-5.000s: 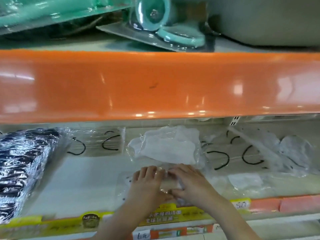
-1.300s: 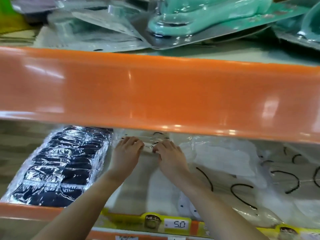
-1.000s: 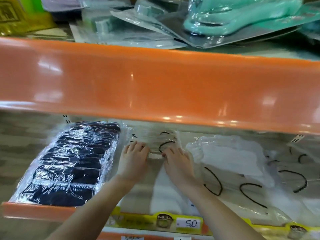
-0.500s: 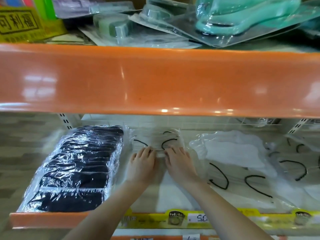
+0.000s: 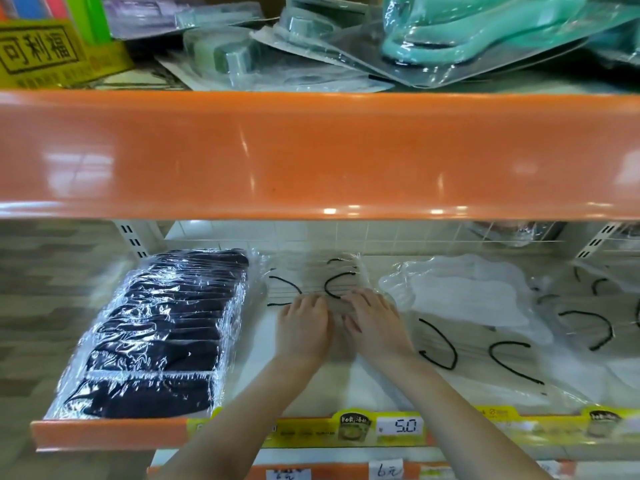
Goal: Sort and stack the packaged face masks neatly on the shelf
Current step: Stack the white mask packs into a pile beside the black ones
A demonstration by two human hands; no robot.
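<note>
Pressing flat, fingers extended, left hand (image 5: 302, 329) and right hand (image 5: 375, 325) atop clear white-mask packet (image 5: 313, 282).

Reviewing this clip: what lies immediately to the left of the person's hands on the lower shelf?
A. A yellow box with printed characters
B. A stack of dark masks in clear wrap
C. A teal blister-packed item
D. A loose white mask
B. The stack of dark wrapped masks sits at the shelf's left end, beside the left hand and right hand, which press a clear packet.
</note>
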